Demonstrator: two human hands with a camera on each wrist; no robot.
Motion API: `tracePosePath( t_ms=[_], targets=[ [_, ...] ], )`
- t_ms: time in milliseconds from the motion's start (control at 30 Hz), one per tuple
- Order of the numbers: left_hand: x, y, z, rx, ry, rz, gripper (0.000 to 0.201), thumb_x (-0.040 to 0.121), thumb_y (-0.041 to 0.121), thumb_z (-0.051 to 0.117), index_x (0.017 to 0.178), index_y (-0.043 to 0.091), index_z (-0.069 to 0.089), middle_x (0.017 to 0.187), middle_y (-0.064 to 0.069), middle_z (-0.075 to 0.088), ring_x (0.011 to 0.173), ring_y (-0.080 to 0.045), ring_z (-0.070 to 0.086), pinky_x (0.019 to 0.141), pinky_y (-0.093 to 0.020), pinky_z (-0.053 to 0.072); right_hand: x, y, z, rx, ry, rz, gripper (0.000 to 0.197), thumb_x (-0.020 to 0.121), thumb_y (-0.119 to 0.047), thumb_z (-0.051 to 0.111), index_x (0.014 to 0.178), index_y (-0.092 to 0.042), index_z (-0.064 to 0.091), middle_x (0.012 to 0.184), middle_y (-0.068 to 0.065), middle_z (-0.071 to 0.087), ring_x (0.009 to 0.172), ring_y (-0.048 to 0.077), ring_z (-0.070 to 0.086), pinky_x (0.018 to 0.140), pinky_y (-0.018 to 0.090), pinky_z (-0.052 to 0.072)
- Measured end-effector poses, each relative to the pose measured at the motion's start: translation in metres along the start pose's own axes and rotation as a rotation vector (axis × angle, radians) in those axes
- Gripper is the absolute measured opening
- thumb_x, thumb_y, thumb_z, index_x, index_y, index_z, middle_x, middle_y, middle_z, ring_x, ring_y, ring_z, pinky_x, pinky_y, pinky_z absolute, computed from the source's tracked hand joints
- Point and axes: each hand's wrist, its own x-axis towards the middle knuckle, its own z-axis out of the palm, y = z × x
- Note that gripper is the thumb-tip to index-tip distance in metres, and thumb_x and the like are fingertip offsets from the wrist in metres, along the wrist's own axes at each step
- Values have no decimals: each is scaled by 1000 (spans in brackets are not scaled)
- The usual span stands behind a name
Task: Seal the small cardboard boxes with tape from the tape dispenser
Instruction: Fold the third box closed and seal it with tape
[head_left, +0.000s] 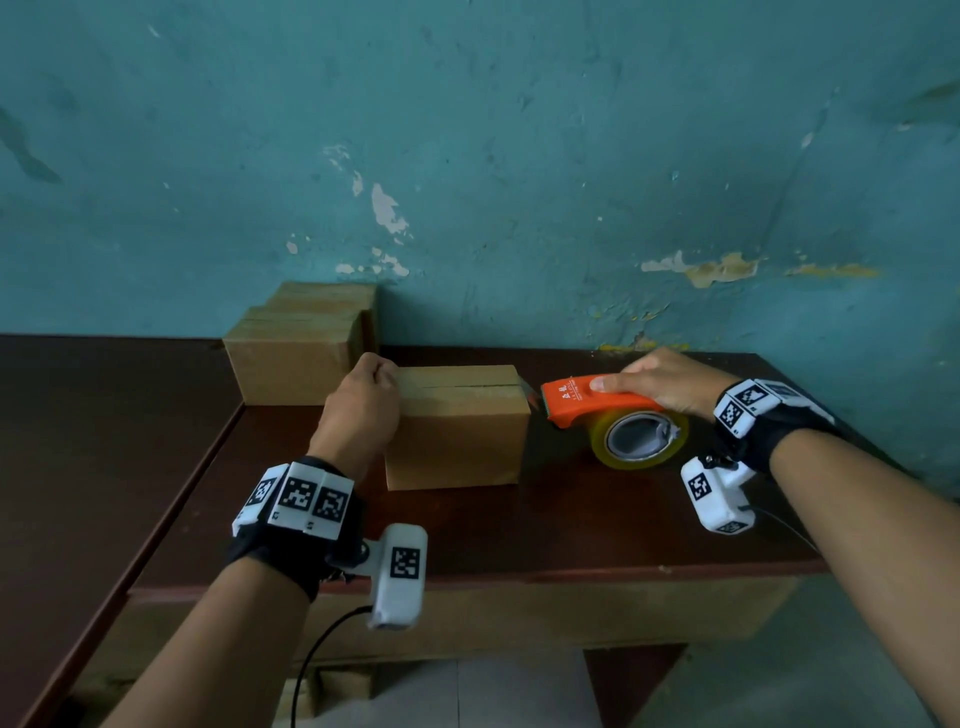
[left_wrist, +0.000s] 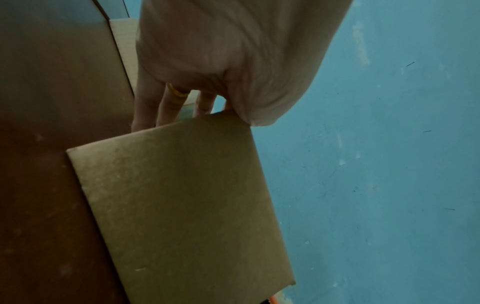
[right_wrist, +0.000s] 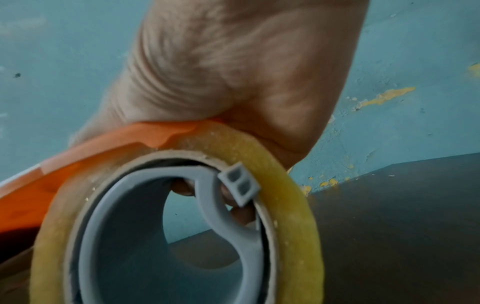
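Dispenser (head_left: 597, 402) nose leftward, lengthwise toward box (head_left: 457, 426)

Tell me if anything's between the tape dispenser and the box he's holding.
Nothing visible. The dispenser in the right hand sits just right of the box, cutter end toward its top seam; the left hand grips the box's far left edge.

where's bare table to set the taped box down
Bare table shows in front of the box, toward the near edge, and left of the left hand. The back left is crowded with stacked boxes; the tape dispenser fills the right.
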Motion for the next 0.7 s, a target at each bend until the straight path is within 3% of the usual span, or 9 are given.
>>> tracePosePath(
  t_ms=[67,167,300,467,600,700],
  targets=[
    [-1,1,0,-2,7,2,26,112,39,29,122,31,51,103,1,55,85,-13,51,70,-35,41,2,-1,2,-1,-1,0,54,80,-67,70,73,-14,70,65,3,70,55,11,66,70,28,46],
    [-3,2,1,-10,12,-4,27,112,39,29,123,30,52,107,-1,55,87,-16,52,81,-40,45,7,0,5,-11,3,-10,55,81,-68,72,70,-14,69,66,6,69,57,16,65,73,30,48],
    [-3,4,1,-24,8,-11,31,112,37,29,128,28,54,116,-5,57,102,-27,54,92,-45,48,13,-6,9,-52,-11,-12,55,82,-70,74,58,-22,62,58,1,61,55,15,59,73,34,44],
    [-4,3,1,-53,9,-2,31,112,37,30,128,27,54,117,-5,57,89,-16,53,86,-42,46,19,-11,13,-95,-35,-15,72,63,-90,72,66,-18,64,62,5,58,56,17,57,69,33,42],
    [-7,2,1,-71,13,-12,31,112,37,29,128,27,54,116,-5,57,100,-24,55,94,-47,48,19,-11,12,-103,-45,-14,72,68,-88,70,72,-16,66,64,5,59,59,18,58,72,34,42],
    [-7,3,2,-67,5,-3,33,112,36,29,130,26,54,119,-6,56,103,-25,53,90,-44,44,20,-13,11,-107,-61,-4,76,64,-92,69,74,-17,69,65,4,62,60,18,61,73,35,45]
  ],
)
